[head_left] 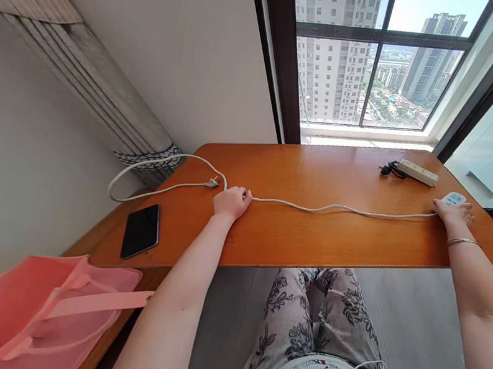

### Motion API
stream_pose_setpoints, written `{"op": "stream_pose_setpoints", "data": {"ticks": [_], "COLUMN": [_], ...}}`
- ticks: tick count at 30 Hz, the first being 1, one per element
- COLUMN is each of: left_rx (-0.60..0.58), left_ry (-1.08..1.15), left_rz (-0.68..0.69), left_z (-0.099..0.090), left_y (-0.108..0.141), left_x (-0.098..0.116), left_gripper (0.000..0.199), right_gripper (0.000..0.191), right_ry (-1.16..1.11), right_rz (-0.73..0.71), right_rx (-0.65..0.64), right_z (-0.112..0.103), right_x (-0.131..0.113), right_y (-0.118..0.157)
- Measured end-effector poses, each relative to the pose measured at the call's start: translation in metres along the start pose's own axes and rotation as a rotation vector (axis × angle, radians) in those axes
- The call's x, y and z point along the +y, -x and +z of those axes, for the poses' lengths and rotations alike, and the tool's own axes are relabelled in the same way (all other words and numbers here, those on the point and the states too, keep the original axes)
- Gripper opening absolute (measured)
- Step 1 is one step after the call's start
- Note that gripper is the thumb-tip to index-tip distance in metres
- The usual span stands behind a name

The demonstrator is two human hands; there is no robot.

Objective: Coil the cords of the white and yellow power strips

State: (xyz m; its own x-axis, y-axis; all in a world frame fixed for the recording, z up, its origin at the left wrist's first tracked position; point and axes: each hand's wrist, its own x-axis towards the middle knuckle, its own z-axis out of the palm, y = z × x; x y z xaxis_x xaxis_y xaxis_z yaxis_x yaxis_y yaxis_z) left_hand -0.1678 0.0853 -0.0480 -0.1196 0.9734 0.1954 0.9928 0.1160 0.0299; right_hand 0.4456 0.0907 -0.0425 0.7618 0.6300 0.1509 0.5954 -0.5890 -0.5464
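A white power strip (454, 198) lies near the right end of the orange-brown table (293, 243), and my right hand (455, 214) rests on it with the fingers spread. Its white cord (346, 208) runs left across the tabletop to my left hand (232, 201), whose fingers are closed around it. Beyond my left hand the cord loops out over the table's left edge and comes back to a plug (212, 183) lying on the wood.
A cream power strip (418, 173) with a black coiled cord (394, 169) lies at the back right. A black phone (142, 231) is at the left, above a pink bag (32, 306). Behind the table is a window (373, 73); a gathered curtain (101, 91) hangs left.
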Motion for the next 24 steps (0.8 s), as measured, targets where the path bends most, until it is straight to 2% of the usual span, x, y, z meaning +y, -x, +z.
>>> {"op": "stream_pose_setpoints", "data": {"ticks": [3, 5, 7, 10, 13, 17, 21, 24], "left_rx": [-0.025, -0.054, -0.081, -0.066, 0.025, 0.133, 0.131, 0.112], "left_ry": [0.023, 0.055, 0.070, 0.057, 0.126, 0.329, 0.470, 0.501], "left_rz": [-0.003, -0.002, -0.003, 0.008, 0.052, 0.190, 0.336, 0.468], "left_z": [0.003, 0.005, 0.005, 0.004, 0.002, 0.003, 0.010, 0.016], "left_y": [0.001, 0.001, -0.001, -0.002, 0.000, 0.007, 0.017, 0.028], "left_x": [-0.003, -0.004, -0.003, 0.005, 0.024, 0.063, 0.103, 0.122], "left_gripper": [0.042, 0.038, 0.034, 0.028, 0.027, 0.028, 0.029, 0.029], "right_gripper": [0.078, 0.080, 0.078, 0.065, 0.059, 0.061, 0.071, 0.081], "right_ry": [0.067, 0.129, 0.185, 0.243, 0.266, 0.242, 0.170, 0.124], "right_rz": [0.157, 0.160, 0.039, -0.213, -0.364, -0.482, -0.522, -0.503], "right_rx": [-0.009, -0.006, 0.005, 0.001, -0.071, -0.174, -0.222, -0.224], "right_z": [-0.003, -0.005, -0.004, 0.005, 0.022, 0.047, 0.069, 0.081], "right_x": [-0.011, -0.018, -0.024, -0.037, -0.054, -0.080, -0.099, -0.108], "right_y": [0.007, 0.011, 0.013, 0.015, 0.017, 0.024, 0.027, 0.023]}}
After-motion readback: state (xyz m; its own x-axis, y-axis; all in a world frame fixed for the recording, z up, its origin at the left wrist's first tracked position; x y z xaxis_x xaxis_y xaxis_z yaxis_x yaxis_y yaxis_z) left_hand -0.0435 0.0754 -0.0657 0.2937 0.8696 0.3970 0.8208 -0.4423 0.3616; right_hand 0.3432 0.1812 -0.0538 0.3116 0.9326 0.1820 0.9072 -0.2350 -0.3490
